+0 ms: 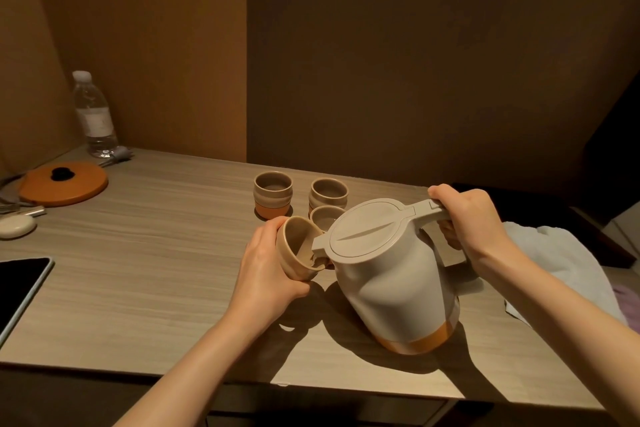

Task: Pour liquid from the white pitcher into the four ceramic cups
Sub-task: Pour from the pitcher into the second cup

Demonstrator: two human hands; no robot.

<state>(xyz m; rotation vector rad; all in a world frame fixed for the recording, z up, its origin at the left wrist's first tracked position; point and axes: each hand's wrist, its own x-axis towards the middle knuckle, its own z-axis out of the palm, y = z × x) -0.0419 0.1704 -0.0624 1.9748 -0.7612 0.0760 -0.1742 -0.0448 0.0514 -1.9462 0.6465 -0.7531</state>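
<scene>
The white pitcher (391, 274), with an orange band at its base, is tilted to the left over the table. My right hand (464, 218) grips its handle at the top. Its spout sits at the mouth of a beige ceramic cup (298, 253), which my left hand (266, 267) holds tilted toward the pitcher, just above the table. Liquid shows inside that cup. Three more cups stand upright behind: one at the far left (273, 194), one at the far right (328, 196), and one (325, 218) partly hidden behind the pitcher's lid.
The wooden table (145, 253) holds an orange lid (64, 184), a water bottle (94, 114), a white oval case (15, 226) and a dark tablet (20, 284) on the left. A pale cloth (554, 253) lies to the right. Walls stand close behind.
</scene>
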